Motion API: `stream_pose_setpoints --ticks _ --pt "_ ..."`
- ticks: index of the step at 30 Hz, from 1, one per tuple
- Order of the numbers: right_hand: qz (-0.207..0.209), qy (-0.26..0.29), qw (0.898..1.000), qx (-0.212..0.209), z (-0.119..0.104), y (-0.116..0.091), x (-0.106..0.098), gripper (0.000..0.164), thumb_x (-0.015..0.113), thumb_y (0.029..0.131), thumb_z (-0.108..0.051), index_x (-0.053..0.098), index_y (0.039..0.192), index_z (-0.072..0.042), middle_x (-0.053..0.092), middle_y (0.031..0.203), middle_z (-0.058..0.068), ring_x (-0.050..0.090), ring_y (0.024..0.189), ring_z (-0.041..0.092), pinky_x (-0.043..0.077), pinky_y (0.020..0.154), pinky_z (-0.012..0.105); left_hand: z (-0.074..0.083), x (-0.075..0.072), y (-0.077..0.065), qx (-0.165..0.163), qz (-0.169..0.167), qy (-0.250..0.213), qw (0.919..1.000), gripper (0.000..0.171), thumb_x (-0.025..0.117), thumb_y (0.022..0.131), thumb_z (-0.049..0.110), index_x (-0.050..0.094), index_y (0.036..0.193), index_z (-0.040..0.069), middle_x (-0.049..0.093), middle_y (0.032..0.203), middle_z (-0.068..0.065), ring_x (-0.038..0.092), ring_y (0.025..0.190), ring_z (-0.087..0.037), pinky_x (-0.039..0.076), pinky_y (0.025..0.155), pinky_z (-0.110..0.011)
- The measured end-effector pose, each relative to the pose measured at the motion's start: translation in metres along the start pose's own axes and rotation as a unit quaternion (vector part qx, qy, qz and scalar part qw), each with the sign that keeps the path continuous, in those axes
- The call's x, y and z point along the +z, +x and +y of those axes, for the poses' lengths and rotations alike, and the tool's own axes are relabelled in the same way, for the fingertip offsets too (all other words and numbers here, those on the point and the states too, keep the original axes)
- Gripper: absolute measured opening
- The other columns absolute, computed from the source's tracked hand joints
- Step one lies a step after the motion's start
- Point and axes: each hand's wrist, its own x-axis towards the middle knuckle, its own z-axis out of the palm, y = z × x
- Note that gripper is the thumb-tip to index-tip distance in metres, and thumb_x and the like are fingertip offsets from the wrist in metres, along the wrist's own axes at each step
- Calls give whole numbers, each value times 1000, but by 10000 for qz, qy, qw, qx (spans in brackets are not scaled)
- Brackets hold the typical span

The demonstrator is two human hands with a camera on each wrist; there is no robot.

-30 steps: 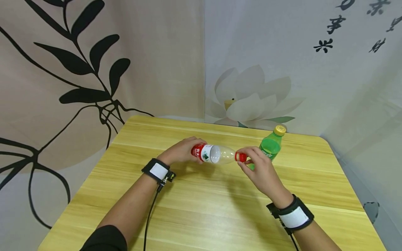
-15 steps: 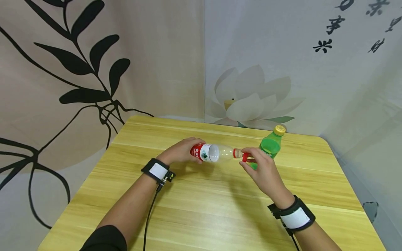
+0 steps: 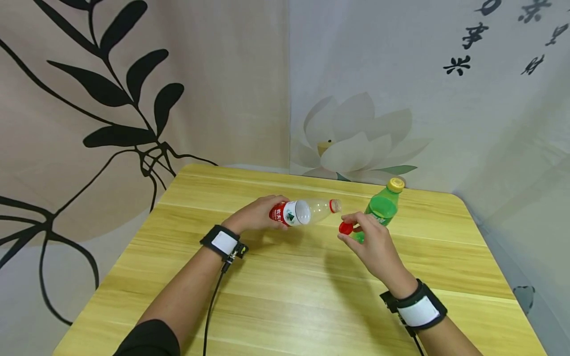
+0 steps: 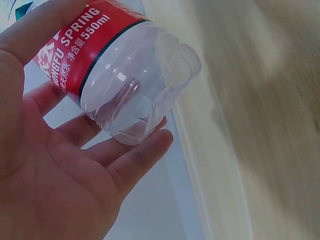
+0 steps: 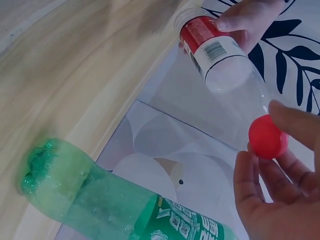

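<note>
My left hand (image 3: 258,213) grips a clear plastic water bottle (image 3: 319,209) by its red-and-white label, tilted on its side with the neck to the right. Its uncovered mouth shows a red ring at the neck. In the left wrist view the clear ribbed base of the water bottle (image 4: 142,80) sticks out past the fingers. Between thumb and fingertips, my right hand (image 3: 374,247) pinches a red bottle cap (image 3: 345,228), a short way from the bottle's mouth. The right wrist view shows the round top of the cap (image 5: 268,137).
A green soda bottle (image 3: 384,205) with a yellow cap stands upright on the wooden table (image 3: 285,306), just behind my right hand. A printed curtain (image 3: 231,89) hangs along the table's far edge. Cables run from both wrist bands (image 3: 420,306).
The red cap has come off the bottle's neck and moved right with my right hand, turning its top toward the head camera. My left hand holds the bottle almost still, its neck slightly raised.
</note>
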Motion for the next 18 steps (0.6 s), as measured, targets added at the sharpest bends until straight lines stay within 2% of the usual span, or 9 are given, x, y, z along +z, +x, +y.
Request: stream_pose_setpoints --ticks 6,13,18 --pt "-62 -27 10000 5 3 -2 3 42 90 81 -8 67 116 -9 70 104 4 67 93 19 62 76 34 -1 1 1 57 8 -17 10000 64 88 86 27 56 141 20 67 124 -1 63 112 -20 53 98 -42" --pt "-256 26 9996 -119 5 -2 3 40 84 86 -6 66 122 -9 67 110 4 68 95 19 62 77 36 0 1 2 18 44 66 10000 66 87 87 30 55 143 19 70 121 -3 66 109 -19 55 96 -41" --pt "-413 -94 9989 -183 5 -3 3 31 78 92 -9 71 122 -11 61 111 4 65 91 18 58 72 31 1 2 1 -11 90 92 9999 68 86 88 31 52 146 18 70 123 -5 66 110 -20 55 96 -42"
